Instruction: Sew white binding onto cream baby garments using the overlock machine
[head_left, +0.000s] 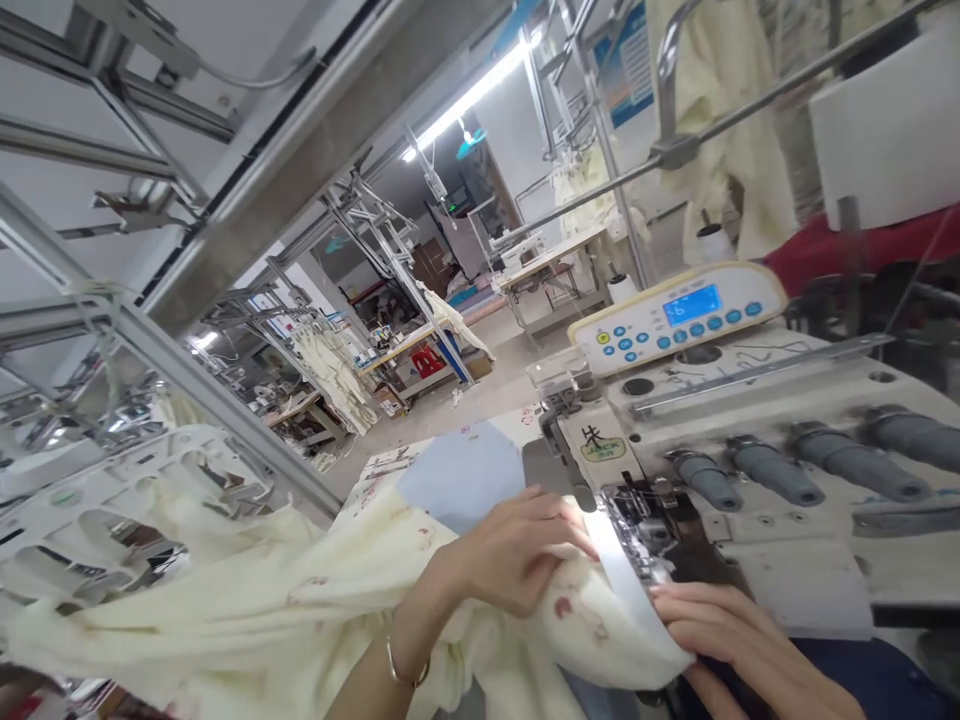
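A pale cream printed fabric (285, 610) is draped from the left across the table to the sewing machine (750, 440). My left hand (517, 555) lies on top of the fabric just left of the presser foot (634, 520), fingers curled and pinching the cloth. My right hand (739, 640) rests at the machine's front edge, its fingers pressed together on the fabric's near edge. A thin bracelet circles my left wrist.
The machine carries a control panel with a blue screen (679, 315) and several grey thread knobs (772, 475). A metal overhead rail frame (187, 370) runs at left with more cream garments (337, 370) hanging. Other work tables (551, 262) stand farther back.
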